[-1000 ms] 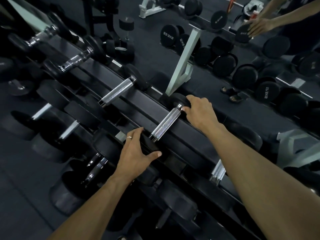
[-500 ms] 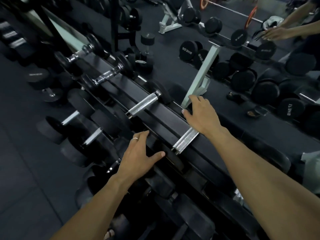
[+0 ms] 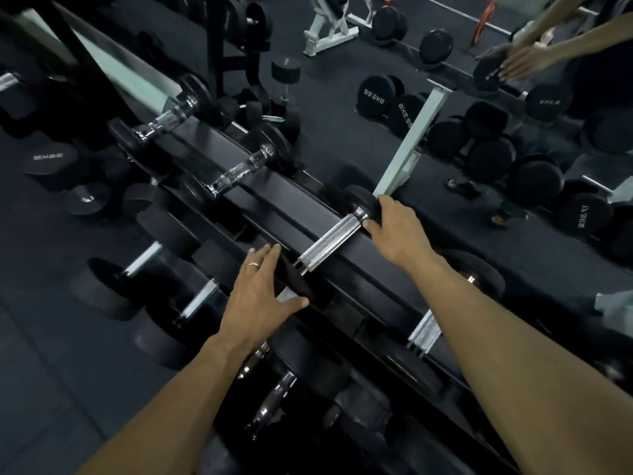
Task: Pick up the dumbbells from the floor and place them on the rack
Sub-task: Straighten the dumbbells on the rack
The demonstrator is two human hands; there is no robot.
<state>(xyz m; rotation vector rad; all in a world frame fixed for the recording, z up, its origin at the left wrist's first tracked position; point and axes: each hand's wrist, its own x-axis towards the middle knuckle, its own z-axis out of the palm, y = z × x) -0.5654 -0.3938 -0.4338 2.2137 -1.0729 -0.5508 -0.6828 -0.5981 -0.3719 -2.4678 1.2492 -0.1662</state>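
A dumbbell with a knurled chrome handle (image 3: pixel 329 243) and black round heads lies across the top tier of the black rack (image 3: pixel 274 190). My left hand (image 3: pixel 260 293), wearing a ring, is wrapped over the near head, which sits between its thumb and fingers. My right hand (image 3: pixel 397 231) cups the far head by the handle's end. Both forearms reach in from the bottom edge.
Two more chrome-handled dumbbells (image 3: pixel 239 171) (image 3: pixel 164 120) rest further left on the top tier, and another handle (image 3: pixel 424 332) shows to the right. Lower tiers hold several black dumbbells (image 3: pixel 198 299). A mirror behind reflects weights and my arms (image 3: pixel 524 60). Dark floor (image 3: pixel 41 354) lies left.
My right hand has slid off the handle's far part onto the far head, baring the whole handle. My left hand stays on the near head. The dumbbell remains on the top tier.
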